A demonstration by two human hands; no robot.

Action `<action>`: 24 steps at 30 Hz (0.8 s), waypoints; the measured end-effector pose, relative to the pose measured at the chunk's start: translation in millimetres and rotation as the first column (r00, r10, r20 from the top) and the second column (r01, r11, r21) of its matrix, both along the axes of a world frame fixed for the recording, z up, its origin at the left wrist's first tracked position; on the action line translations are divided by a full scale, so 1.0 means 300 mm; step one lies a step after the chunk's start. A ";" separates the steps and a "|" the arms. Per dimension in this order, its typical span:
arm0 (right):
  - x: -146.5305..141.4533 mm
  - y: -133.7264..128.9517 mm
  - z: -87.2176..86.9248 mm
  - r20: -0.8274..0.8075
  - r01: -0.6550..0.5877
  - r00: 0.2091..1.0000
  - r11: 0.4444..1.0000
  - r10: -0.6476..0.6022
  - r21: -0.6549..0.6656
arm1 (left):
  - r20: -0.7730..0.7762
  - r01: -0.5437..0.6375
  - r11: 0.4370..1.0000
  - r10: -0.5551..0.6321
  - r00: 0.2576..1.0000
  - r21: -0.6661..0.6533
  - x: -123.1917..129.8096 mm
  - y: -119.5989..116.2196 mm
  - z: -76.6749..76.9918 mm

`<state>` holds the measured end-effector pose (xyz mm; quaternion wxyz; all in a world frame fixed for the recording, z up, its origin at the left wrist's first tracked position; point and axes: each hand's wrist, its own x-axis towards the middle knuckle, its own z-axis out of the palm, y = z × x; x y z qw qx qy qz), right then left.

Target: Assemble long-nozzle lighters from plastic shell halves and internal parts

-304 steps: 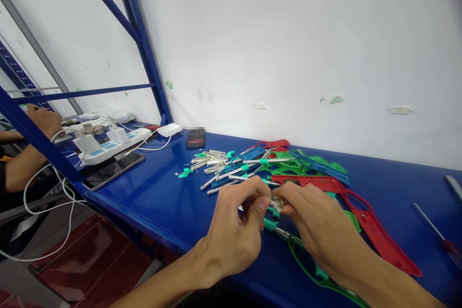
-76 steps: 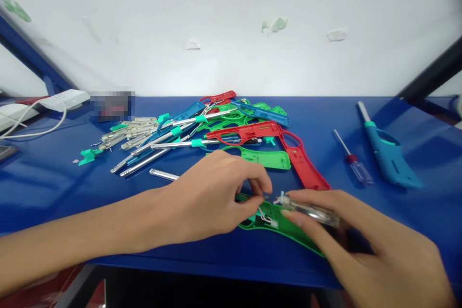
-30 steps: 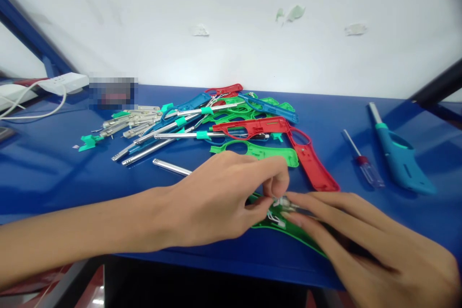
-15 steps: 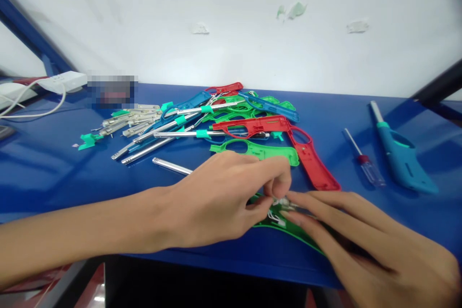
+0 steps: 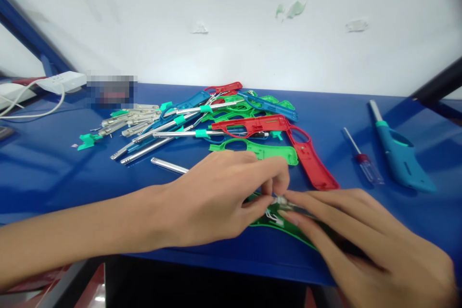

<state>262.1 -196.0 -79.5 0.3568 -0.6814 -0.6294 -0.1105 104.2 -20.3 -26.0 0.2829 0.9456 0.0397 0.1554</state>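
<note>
Both my hands meet over a green lighter shell half near the table's front edge. My right hand comes in from the right, thumb and fingers closed on a small clear lighter fuel tank above the shell. From the left, my left hand reaches across with thumb and curled index finger pinched at the tank's valve end. What sits between those left fingertips is too small to make out. White wire lies inside the shell. My right hand covers the shell's right part.
Behind my hands lie red shell halves, another green shell half, metal lighter tubes and several clear tanks. A screwdriver and a whole blue lighter rest at right. A white power strip stands at far left.
My hands hold almost the same pose over the green shell. The whole view has shifted very slightly; the pile, screwdriver and blue lighter lie as before.
</note>
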 end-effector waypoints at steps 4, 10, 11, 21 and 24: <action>-0.007 0.009 0.004 0.011 -0.004 1.000 1.000 0.003 0.016 | -0.015 0.007 0.999 -0.006 1.000 0.045 -0.021 -0.008 0.004; -0.007 -0.008 -0.002 -0.030 -0.021 0.999 1.000 0.021 -0.011 | -0.023 0.031 0.987 -0.028 0.999 0.158 -0.066 -0.023 0.016; -0.007 -0.009 -0.004 -0.041 -0.014 0.999 1.000 0.014 -0.010 | -0.012 0.045 0.982 -0.043 0.999 0.184 -0.070 -0.022 0.014; -0.046 0.050 0.023 -0.050 0.048 0.998 0.999 -0.048 0.004 | -0.055 0.061 0.973 -0.050 0.997 0.224 -0.072 -0.019 -0.036; -0.037 0.037 0.022 -0.041 0.043 0.998 0.999 -0.043 -0.005 | -0.038 0.067 0.970 -0.060 0.997 0.234 -0.074 -0.021 -0.042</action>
